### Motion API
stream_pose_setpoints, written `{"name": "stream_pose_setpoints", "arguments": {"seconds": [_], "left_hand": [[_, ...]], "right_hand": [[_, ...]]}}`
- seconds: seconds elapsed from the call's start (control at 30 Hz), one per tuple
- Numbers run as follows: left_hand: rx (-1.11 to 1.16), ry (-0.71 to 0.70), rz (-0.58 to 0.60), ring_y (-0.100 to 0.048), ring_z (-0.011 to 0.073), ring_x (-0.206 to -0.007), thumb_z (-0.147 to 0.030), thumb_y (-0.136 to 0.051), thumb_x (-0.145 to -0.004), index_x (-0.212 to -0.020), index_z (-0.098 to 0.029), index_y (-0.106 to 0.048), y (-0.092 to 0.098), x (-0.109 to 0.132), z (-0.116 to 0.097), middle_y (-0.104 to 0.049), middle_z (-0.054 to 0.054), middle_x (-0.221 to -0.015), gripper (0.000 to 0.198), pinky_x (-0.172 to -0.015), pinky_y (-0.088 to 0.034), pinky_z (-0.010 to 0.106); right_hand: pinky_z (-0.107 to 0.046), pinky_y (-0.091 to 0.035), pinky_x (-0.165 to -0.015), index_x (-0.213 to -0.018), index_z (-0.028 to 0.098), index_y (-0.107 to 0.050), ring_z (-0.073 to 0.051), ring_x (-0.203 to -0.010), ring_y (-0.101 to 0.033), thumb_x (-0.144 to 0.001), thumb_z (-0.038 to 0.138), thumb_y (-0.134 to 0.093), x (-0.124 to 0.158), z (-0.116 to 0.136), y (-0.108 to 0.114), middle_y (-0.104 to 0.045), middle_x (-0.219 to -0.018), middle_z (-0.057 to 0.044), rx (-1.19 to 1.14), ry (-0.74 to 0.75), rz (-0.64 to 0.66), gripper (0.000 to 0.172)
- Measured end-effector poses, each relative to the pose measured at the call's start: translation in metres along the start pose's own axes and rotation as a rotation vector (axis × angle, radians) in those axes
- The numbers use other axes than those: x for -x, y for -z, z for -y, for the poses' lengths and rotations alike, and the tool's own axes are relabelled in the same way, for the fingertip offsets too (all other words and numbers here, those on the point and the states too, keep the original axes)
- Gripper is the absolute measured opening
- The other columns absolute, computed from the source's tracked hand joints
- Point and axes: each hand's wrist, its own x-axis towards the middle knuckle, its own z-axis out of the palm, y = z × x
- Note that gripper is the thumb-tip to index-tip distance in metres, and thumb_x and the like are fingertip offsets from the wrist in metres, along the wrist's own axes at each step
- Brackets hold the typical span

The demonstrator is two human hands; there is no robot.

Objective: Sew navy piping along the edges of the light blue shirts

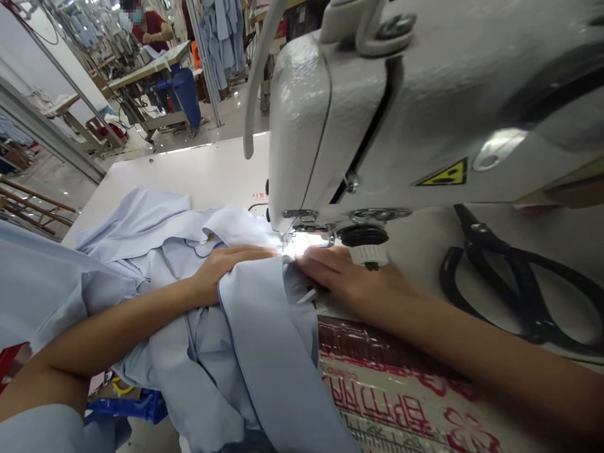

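A pale blue garment (245, 352) lies bunched on the white sewing table (198, 173) and runs under the head of a white sewing machine (377, 107). My left hand (226, 264) lies flat on the cloth, fingers stretched toward the lit needle area (302, 242). My right hand (344, 277) rests on the cloth edge just right of the needle, fingers extended and pressing down. A small pale tool (307, 296) sticks out under this hand; whether the fingers grip it is unclear.
Black scissors (514, 283) lie on the table to the right of the machine. A printed sheet with red characters (396, 390) covers the near table. At the back left another person (151, 28) sits at a workstation, with hanging blue garments (226, 31) nearby.
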Motion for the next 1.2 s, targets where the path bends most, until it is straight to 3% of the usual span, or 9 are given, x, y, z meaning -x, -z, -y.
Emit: {"name": "stream_pose_setpoints", "arguments": {"seconds": [0.17,0.27,0.37,0.43,0.53,0.6,0.73,0.83,1.2], "left_hand": [[-0.282,-0.328,0.297,-0.04,0.0248,-0.129,-0.016,-0.042,-0.09,-0.117,-0.008,-0.055,0.011,-0.004,0.0,-0.054,0.019,-0.125,0.031,-0.103,-0.042,0.042],[-0.517,-0.546,0.352,-0.043,0.0279,-0.126,-0.012,-0.045,-0.088,-0.112,-0.007,-0.058,0.016,-0.008,-0.001,-0.056,0.018,-0.123,0.027,-0.101,-0.044,0.041],[-0.605,-0.745,0.296,-0.059,0.0211,-0.106,-0.013,-0.05,-0.087,-0.102,-0.01,-0.062,0.015,-0.011,-0.006,-0.065,0.011,-0.11,0.019,-0.091,-0.051,0.031],[-0.548,-0.724,0.246,-0.061,0.0188,-0.099,-0.014,-0.046,-0.089,-0.1,-0.008,-0.062,0.012,-0.012,-0.01,-0.067,0.011,-0.103,0.02,-0.087,-0.053,0.029],[-0.44,-0.568,0.189,-0.06,0.0198,-0.102,-0.015,-0.038,-0.092,-0.101,-0.005,-0.061,0.006,-0.011,-0.017,-0.067,0.013,-0.103,0.027,-0.09,-0.052,0.032],[-0.454,-0.563,0.198,-0.06,0.0195,-0.099,-0.013,-0.038,-0.092,-0.098,-0.005,-0.061,0.002,-0.009,-0.02,-0.067,0.013,-0.101,0.026,-0.089,-0.052,0.032],[-0.547,-0.583,0.234,-0.062,0.0183,-0.092,-0.013,-0.042,-0.09,-0.092,-0.007,-0.063,-0.006,-0.005,-0.029,-0.067,0.011,-0.099,0.021,-0.088,-0.052,0.03],[-0.578,-0.526,0.27,-0.061,0.0205,-0.092,-0.015,-0.04,-0.09,-0.102,-0.008,-0.06,-0.009,-0.001,-0.037,-0.066,0.013,-0.1,0.024,-0.082,-0.053,0.033],[-0.476,-0.482,0.326,-0.053,0.0244,-0.112,-0.015,-0.039,-0.089,-0.103,-0.007,-0.062,-0.009,0.011,-0.039,-0.06,0.015,-0.116,0.028,-0.099,-0.045,0.035]], "right_hand": [[-0.028,-0.034,-0.049,-0.055,0.019,-0.057,-0.015,-0.053,-0.051,-0.083,0.01,-0.039,0.007,-0.032,0.002,-0.057,-0.057,-0.003,-0.012,-0.037,-0.074,0.034],[-0.028,-0.034,-0.05,-0.076,0.021,-0.065,-0.016,-0.061,-0.054,-0.081,0.011,-0.041,0.019,-0.024,0.011,-0.061,-0.068,-0.003,-0.026,0.045,-0.093,0.027],[-0.027,-0.033,-0.049,-0.114,0.018,-0.056,-0.015,-0.063,-0.054,-0.08,0.009,-0.038,0.033,0.001,0.016,-0.061,-0.074,-0.002,-0.127,0.245,-0.102,0.039],[-0.028,-0.032,-0.046,-0.115,0.012,-0.052,-0.014,-0.056,-0.051,-0.078,0.008,-0.037,0.038,0.017,0.018,-0.058,-0.07,-0.002,-0.203,0.343,-0.093,0.04],[-0.029,-0.033,-0.046,-0.093,0.014,-0.057,-0.016,-0.054,-0.049,-0.077,0.008,-0.035,0.038,0.03,0.02,-0.058,-0.07,-0.004,-0.274,0.392,-0.06,0.028],[-0.028,-0.034,-0.046,-0.089,0.015,-0.057,-0.015,-0.053,-0.048,-0.076,0.009,-0.035,0.035,0.03,0.024,-0.057,-0.069,-0.004,-0.323,0.396,-0.046,0.026],[-0.023,-0.032,-0.044,-0.091,0.017,-0.055,-0.011,-0.051,-0.046,-0.075,0.01,-0.041,0.029,0.019,0.028,-0.054,-0.065,0.0,-0.358,0.227,-0.124,0.022],[-0.023,-0.036,-0.047,-0.104,0.017,-0.054,-0.011,-0.057,-0.053,-0.081,0.016,-0.046,0.021,0.014,0.022,-0.062,-0.085,-0.004,-0.229,0.105,-0.14,0.025],[-0.027,-0.046,-0.059,-0.102,0.019,-0.056,-0.017,-0.08,-0.059,-0.082,0.009,-0.037,0.01,0.008,0.004,-0.061,-0.107,-0.008,-0.147,0.071,-0.035,0.03]]}}
